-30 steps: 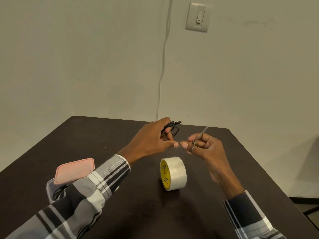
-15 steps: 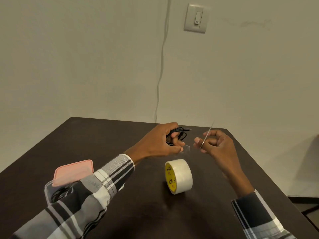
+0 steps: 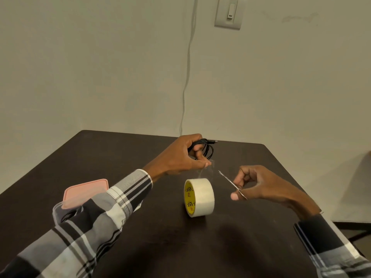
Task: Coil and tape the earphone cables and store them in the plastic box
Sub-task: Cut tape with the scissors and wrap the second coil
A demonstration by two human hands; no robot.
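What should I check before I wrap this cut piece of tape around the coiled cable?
1. Coiled earphone cable gripped in the left hand: ok.
2. Cut tape piece pinched at the left thumb and forefinger: ok, though whether it has folded on itself: cannot tell.
3. Scissors in the right hand, drawn clear of the tape piece: ok; blades appear closed.
4. Tape roll standing on edge on the table, free of the cut piece: ok.
5. Plastic box ready to receive the coil: not ok, pink lid rests on it.

Dark table [image 3: 120,157], wall switch [image 3: 228,14], thin, perhaps painted-over cable [image 3: 187,77] down the wall [image 3: 90,67].
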